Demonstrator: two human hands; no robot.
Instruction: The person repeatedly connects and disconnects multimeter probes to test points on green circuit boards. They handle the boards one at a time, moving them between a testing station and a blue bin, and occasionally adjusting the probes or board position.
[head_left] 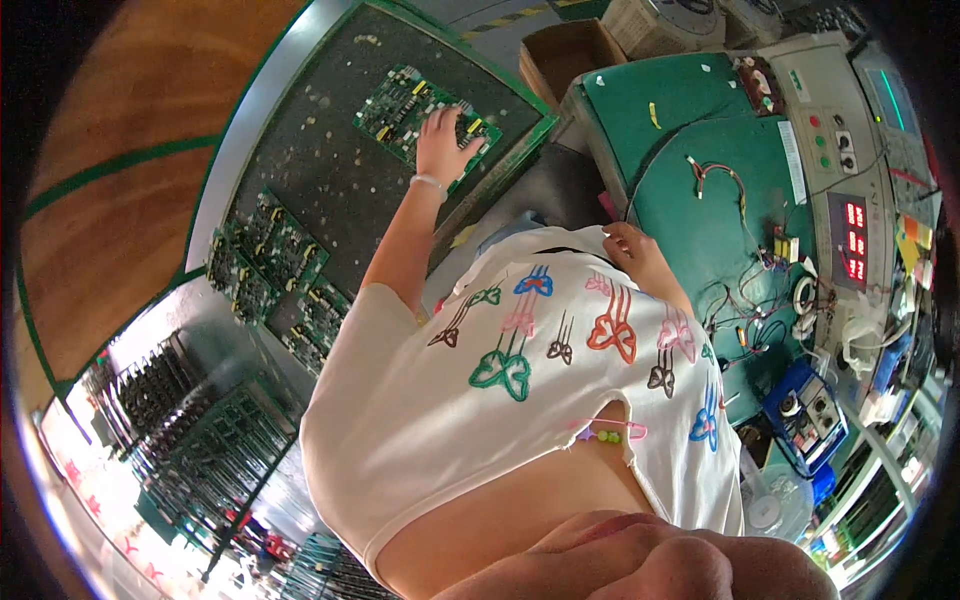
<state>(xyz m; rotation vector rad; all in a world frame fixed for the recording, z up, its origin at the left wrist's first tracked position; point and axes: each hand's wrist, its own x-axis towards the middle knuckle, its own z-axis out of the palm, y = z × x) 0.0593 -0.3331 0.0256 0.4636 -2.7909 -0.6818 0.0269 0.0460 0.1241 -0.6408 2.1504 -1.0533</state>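
Note:
My left hand (445,148) reaches out over a green circuit board (393,108) on the dark worktop. Its fingers and thumb curl down onto the right-hand end of the board, gripping among the components; the fingertips are partly hidden. Close to my waist, my right hand (632,248) is at the near edge of the green table, fingers bent inward. Whatever those fingers hold, if anything, cannot be made out. A thin black cable (655,150) runs across the green table toward that hand.
More circuit boards (285,255) lie at the dark worktop's (320,140) left end. On the green table (660,185) are a short wire harness (720,168) and tangled wires (745,325). A test instrument with a red display (853,240) and a blue box (805,415) stand at the right.

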